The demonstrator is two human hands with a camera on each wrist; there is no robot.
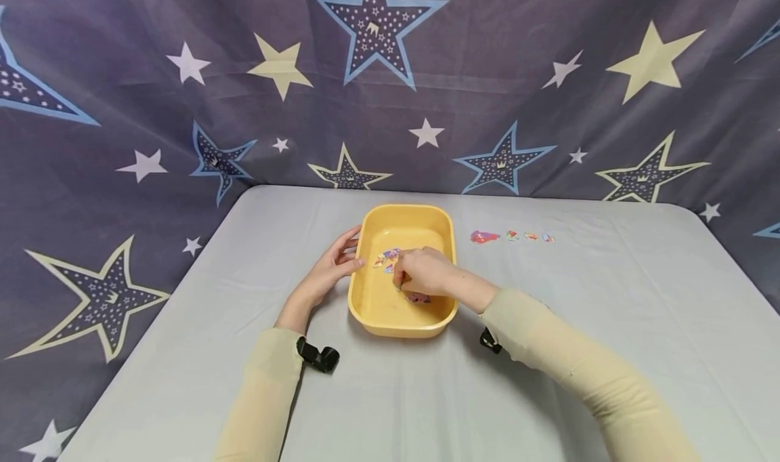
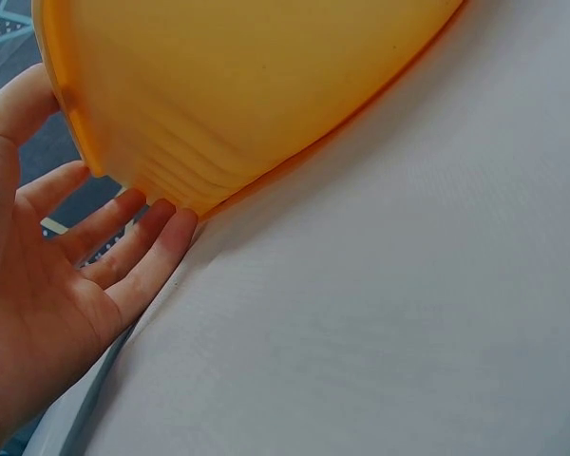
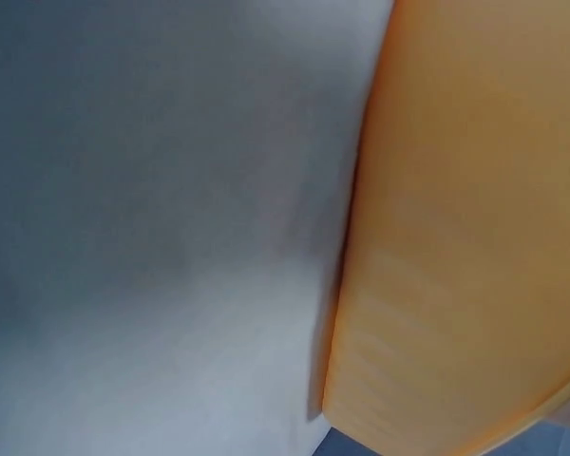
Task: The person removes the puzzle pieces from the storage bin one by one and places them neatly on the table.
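A yellow tub [image 1: 378, 313] stands on the table with several small, flat, colourful cut-outs [image 1: 388, 253] on its floor. My left hand [image 1: 326, 272] holds the tub's left side, its thumb at the rim and its fingertips against the outer wall, as the left wrist view shows. Reaching in over the right rim, my right hand [image 1: 424, 271] has its fingers curled down to the tub floor. A small bit of a cut-out shows at these fingertips, mostly hidden by the hand. Beside them lies a dark pinkish cut-out [image 1: 418, 298]. The right wrist view shows mainly the tub's outer wall [image 3: 456, 228].
To the right of the tub, a row of flat cut-outs lies on the grey-white tablecloth [image 1: 609, 313]: a larger red and purple one [image 1: 484, 236], then smaller ones [image 1: 531, 236]. Behind the table hangs a dark curtain with stars [image 1: 487, 96].
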